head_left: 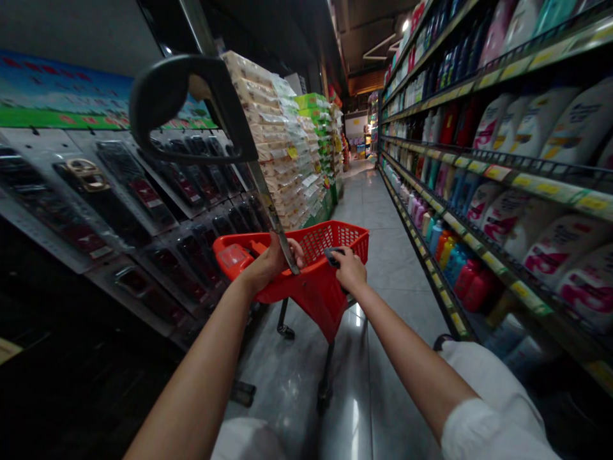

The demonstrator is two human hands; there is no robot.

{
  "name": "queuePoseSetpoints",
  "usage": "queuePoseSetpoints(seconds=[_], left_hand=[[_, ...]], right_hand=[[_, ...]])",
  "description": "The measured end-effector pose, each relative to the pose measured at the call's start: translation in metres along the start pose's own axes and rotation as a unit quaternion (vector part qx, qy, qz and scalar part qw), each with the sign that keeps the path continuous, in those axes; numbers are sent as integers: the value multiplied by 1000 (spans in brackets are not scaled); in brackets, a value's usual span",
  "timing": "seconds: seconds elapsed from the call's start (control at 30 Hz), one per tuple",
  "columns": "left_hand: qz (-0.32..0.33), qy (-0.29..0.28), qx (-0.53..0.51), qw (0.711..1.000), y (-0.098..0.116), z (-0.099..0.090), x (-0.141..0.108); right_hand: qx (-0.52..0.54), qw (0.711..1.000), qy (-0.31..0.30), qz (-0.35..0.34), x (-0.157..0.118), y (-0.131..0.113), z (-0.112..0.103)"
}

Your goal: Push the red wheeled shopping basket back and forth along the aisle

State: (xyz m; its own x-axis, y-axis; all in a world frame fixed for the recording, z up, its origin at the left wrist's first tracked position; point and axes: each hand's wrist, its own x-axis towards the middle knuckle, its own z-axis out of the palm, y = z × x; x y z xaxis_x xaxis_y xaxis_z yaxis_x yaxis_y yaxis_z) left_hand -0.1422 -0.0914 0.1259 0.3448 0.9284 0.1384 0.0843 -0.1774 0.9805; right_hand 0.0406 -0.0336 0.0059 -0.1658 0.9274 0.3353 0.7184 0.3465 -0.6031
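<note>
The left hand has its fingers curled round the lower end of a metal strip at the cart's near edge; the right hand is closed on a dark grip by its near-right side. The red cart stands mid-aisle. Swung left, the strip's black loop could snag hanging packs; veering right, the cart could knock bottles. Shelf tags and banner lettering are too blurred to read.
</note>
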Motion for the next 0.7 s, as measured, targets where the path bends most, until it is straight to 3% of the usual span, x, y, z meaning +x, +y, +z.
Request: queuePoseSetpoints(seconds=[0.13, 0.2, 0.27, 0.37, 0.47, 0.57, 0.7], left_hand=[[38, 25, -21, 999, 2, 2, -2], [58, 51, -33, 996, 4, 4, -5], [64, 70, -32, 995, 6, 5, -7], [54, 78, -27, 995, 8, 8, -9], [50, 90, -20, 994, 8, 11, -7], [68, 112, -4, 991, 7, 14, -4], [76, 124, 3, 989, 7, 14, -3]], right_hand=[[96, 983, -22, -156, -13, -26, 1], [149, 967, -30, -206, -17, -25, 4], [162, 965, -34, -206, -12, -13, 7], [116, 987, -18, -113, 5, 8, 13], [106, 993, 23, -47, 13, 5, 19], [145, 984, 48, -88, 0, -21, 18], [228, 952, 71, -191, -42, -47, 19]])
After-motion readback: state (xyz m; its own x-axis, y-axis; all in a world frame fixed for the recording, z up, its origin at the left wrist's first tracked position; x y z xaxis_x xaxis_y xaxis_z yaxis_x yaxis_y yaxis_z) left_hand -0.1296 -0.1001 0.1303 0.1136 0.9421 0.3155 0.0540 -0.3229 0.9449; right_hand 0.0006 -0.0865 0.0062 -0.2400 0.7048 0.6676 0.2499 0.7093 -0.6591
